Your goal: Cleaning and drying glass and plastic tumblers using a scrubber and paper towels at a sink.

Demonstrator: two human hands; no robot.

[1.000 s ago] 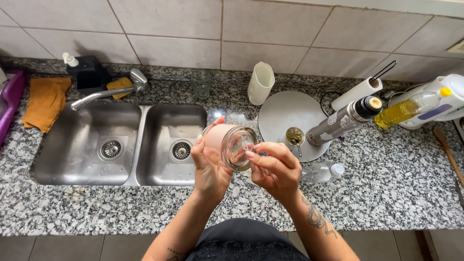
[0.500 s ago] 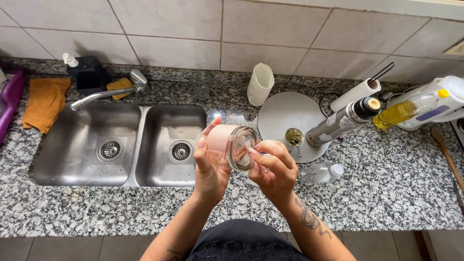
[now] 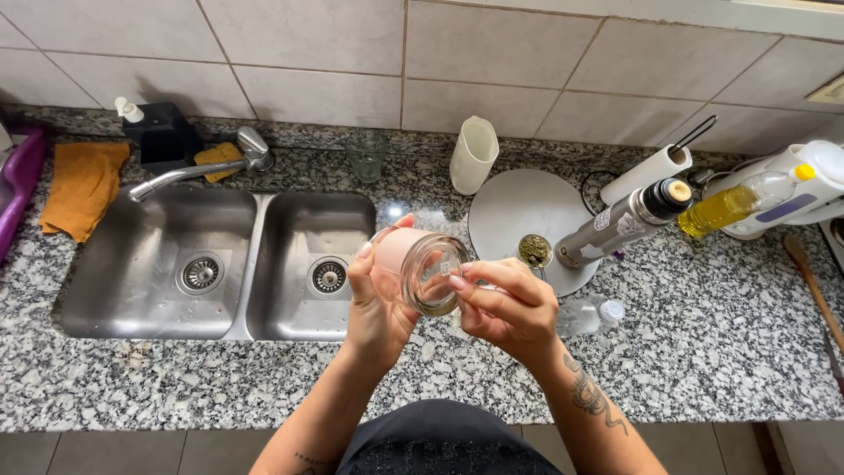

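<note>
A clear glass jar [image 3: 429,269] with a pale pink lid end lies on its side in front of me, above the granite counter near the sink's right basin. My left hand [image 3: 380,303] wraps around the pink end and holds it. My right hand [image 3: 508,308] is at the jar's open mouth, fingertips touching the rim, its fingers curled around something thin that I cannot make out.
A double steel sink [image 3: 220,264] with a tap [image 3: 189,171] lies left. A round white board [image 3: 527,224], small cup of green herbs [image 3: 534,250], metal flask [image 3: 620,224], oil bottle [image 3: 747,198], white jug [image 3: 473,155], drinking glass [image 3: 366,158] and orange cloth [image 3: 83,186] sit around.
The jar and both hands have drifted slightly right and lower; my right fingers have shifted at the jar's mouth.
</note>
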